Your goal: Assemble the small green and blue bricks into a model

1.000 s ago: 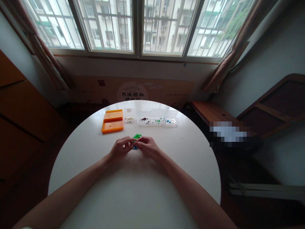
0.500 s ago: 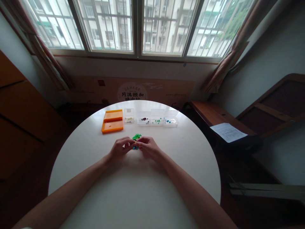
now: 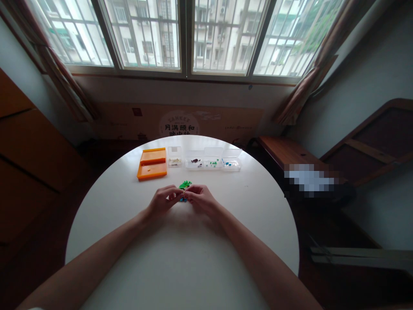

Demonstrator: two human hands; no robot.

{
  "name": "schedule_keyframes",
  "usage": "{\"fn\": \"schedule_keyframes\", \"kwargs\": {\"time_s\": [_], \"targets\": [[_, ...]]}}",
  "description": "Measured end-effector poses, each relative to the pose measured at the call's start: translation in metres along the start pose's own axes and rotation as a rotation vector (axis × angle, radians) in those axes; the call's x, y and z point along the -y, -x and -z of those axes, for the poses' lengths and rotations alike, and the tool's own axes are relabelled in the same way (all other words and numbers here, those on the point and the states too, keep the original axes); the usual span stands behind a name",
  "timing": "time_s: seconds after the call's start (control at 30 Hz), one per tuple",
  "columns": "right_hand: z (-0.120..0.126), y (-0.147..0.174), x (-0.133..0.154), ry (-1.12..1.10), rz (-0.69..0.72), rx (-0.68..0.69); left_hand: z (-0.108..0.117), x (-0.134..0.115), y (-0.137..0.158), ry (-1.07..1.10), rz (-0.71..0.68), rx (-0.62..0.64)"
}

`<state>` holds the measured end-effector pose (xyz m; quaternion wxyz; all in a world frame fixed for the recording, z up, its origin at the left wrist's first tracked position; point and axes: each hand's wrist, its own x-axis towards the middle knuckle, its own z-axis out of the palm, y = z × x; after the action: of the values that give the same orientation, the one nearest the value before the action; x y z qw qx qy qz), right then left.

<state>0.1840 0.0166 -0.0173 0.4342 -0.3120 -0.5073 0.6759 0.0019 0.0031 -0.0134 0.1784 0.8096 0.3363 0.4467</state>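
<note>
Left hand: narrow grip; whether holding, I cannot tell.
Right hand: narrow also, equally unclear.
Coloured pieces: by both hands' fingertips, slightly below centre of the frame.

Smooth, glossy tabletop beneath my fingers; beyond them, an orange plastic case and clear plastic boxes.

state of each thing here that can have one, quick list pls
Left hand: fingers pinched, anything held unclear
Right hand: fingers pinched, anything held unclear
Green and blue pieces: bunched together, partly hidden
Orange case: open
Pale-piece box: lid open
Dark-piece box: lid open
Green-piece box: lid open
Blue-piece box: lid open
Curtains: drawn aside
</note>
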Motion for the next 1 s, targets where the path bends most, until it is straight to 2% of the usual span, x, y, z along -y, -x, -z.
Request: {"fn": "schedule_keyframes", "kwargs": {"time_s": [1.0], "targets": [[-0.0004, 0.0006, 0.0023, 0.081, 0.016, 0.008, -0.0005, -0.0001, 0.0002, -0.003, -0.006, 0.0]]}}
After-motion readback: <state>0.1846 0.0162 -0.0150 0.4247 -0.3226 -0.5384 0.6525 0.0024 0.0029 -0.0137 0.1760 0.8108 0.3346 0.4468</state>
